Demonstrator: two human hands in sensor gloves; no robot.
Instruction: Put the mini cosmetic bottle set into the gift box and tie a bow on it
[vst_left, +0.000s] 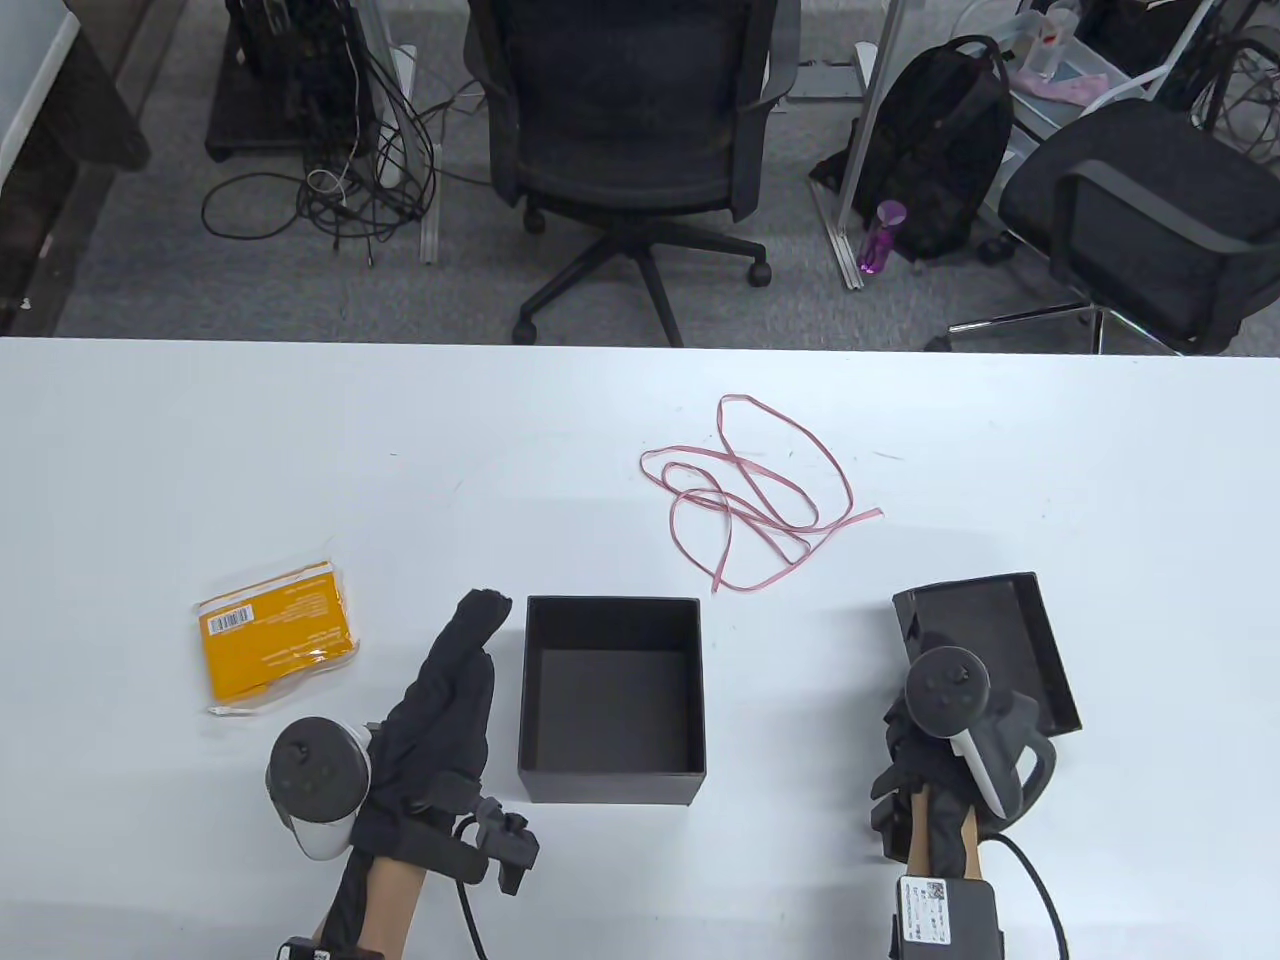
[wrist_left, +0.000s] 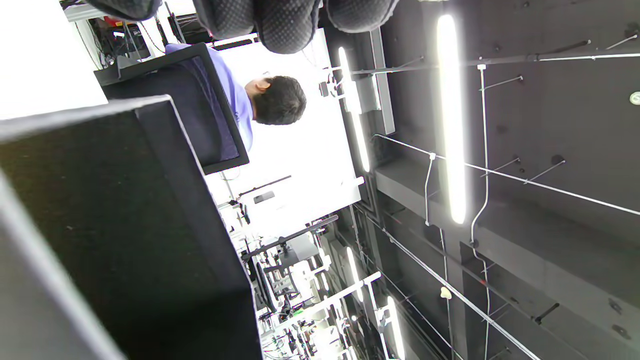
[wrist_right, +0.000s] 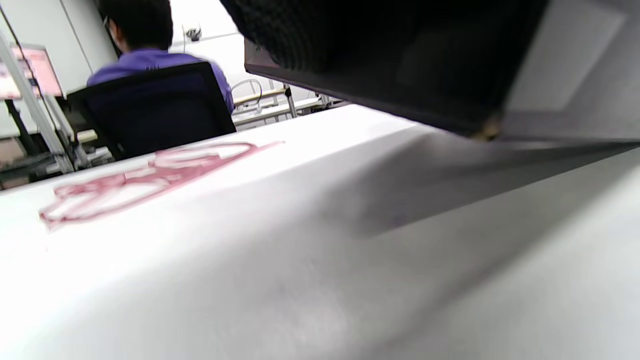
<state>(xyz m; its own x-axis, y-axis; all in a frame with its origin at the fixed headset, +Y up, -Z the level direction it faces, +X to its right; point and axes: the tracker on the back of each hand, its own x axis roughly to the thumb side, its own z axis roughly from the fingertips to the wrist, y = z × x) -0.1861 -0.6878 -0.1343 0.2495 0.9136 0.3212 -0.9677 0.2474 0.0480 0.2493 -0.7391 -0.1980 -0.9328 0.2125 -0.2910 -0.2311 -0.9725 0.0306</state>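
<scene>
Presently the black gift box (vst_left: 612, 697) stands open and empty on the white table (vst_left: 200, 450), near its front edge, with the left hand (vst_left: 440, 710) laid alongside the box's left wall, fingers extended toward the far side and holding nothing. The right hand (vst_left: 945, 760) rests at the near edge of the box lid (vst_left: 1000, 640), which lies inverted, well to the right of the box; the tracker hides the fingers from above, so whether they grip the lid cannot be told with certainty. The mini cosmetic bottle set, an orange packet in clear wrap (vst_left: 277, 637), lies to the left of the left hand and slightly farther from the person, its long axis running near-to-far with a slight tilt. The left hand is therefore much the nearer, and it is judged that the packet would have to travel rightward, past that hand, to reach the box. The pink ribbon (vst_left: 755, 490) lies in a loose tangle beyond the box, between box and lid, untouched. The table view alone shows the packet. The left wrist view shows the box wall (wrist_left: 125, 225) at close range, with the straight gloved fingertips (wrist_left: 287, 25) at the frame's top. The right wrist view shows the lid's edge (wrist_right: 400, 90) tilted clear of the table on one side, with the ribbon (wrist_right: 150, 175) beyond.
</scene>
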